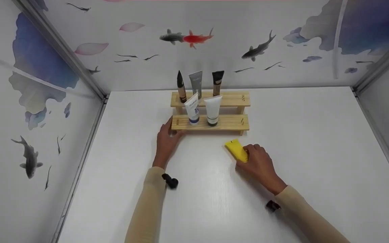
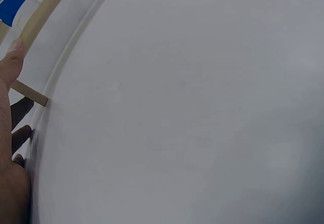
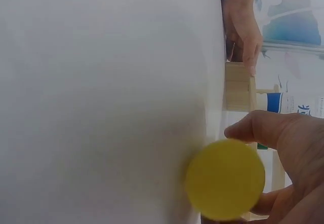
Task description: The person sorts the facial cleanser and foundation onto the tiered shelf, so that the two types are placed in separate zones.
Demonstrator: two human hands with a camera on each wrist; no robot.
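Note:
A two-tier wooden rack stands near the back wall. My left hand grips its lower left end; in the left wrist view the thumb lies on the shelf's edge and the fingers reach past a rack leg. My right hand holds a yellow squeeze tube in front of the rack's right half, above the table, with its flat end toward the rack. In the right wrist view the tube's round yellow cap faces the camera, between thumb and fingers.
On the lower tier stand a white tube with blue print and a plain white tube. The upper tier holds a black-tipped tube, a grey tube and a black-and-tan tube. Patterned walls edge the white table.

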